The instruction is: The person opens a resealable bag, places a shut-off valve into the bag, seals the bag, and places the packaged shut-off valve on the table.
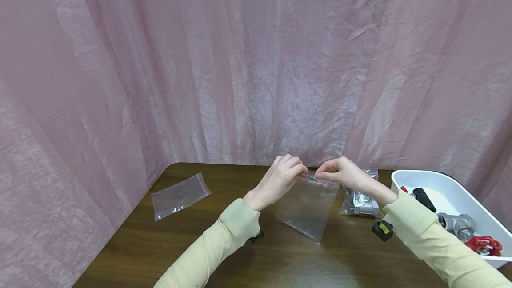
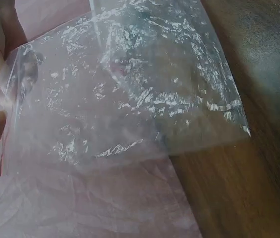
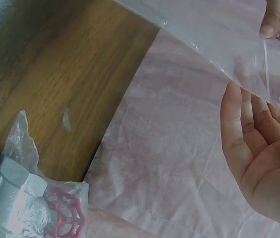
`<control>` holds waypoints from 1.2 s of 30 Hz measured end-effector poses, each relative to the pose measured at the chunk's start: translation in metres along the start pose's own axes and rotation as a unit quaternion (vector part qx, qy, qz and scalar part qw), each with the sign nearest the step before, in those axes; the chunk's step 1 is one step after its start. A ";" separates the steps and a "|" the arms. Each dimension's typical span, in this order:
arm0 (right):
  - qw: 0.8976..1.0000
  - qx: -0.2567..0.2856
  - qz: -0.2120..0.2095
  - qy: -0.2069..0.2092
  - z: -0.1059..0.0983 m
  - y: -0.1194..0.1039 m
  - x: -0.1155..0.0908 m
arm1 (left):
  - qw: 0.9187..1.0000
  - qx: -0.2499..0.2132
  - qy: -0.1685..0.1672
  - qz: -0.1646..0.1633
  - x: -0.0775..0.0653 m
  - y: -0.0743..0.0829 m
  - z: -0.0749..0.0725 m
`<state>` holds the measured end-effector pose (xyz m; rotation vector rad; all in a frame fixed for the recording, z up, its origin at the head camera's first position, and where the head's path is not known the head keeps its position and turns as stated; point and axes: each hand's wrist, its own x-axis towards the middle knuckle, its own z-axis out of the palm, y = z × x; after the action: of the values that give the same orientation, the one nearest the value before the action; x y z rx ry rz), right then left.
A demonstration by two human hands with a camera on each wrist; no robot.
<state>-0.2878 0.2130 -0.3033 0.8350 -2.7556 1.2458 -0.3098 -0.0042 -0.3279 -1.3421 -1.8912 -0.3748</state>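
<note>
Left hand [image 1: 281, 174]: fingers clamped on the top edge of the clear zip bag.
Right hand [image 1: 345, 174]: fingers pinching the same edge, just beside the left fingers.
Clear zip bag [image 1: 310, 210]: hanging below and between both sets of fingers, flat, its lower corner toward the person.
Bagged valve [image 1: 365, 203]: on the worktop [image 1: 340, 268], just beyond the right fingers' outer side, with a red handwheel [image 3: 69, 213] inside its wrap.
Second bag [image 1: 180, 197]: lying flat, well left of the left fingers.
White tray [image 1: 440, 186]: farther right of the right fingers, holding metal fittings [image 1: 460, 225] and a red wheel handle [image 1: 485, 246].
</note>
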 end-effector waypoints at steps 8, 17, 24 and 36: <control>1.000 -0.026 -0.018 0.000 0.000 0.000 -0.002 | 0.999 -0.016 0.004 0.028 -0.001 -0.002 0.000; 0.995 -0.092 -0.011 0.043 0.000 -0.002 -0.003 | 0.999 -0.002 -0.016 0.034 -0.003 0.001 -0.002; 0.989 -0.118 0.000 0.088 0.002 -0.005 -0.003 | 0.998 -0.006 -0.030 0.048 -0.004 0.004 -0.004; 0.941 -0.274 -0.016 0.199 0.010 -0.013 -0.001 | 0.993 -0.077 -0.062 0.065 -0.001 0.011 -0.006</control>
<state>-0.2787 0.1994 -0.3007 0.5020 -2.5252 0.5057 -0.2974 -0.0043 -0.3273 -1.6168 -1.8945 -0.3853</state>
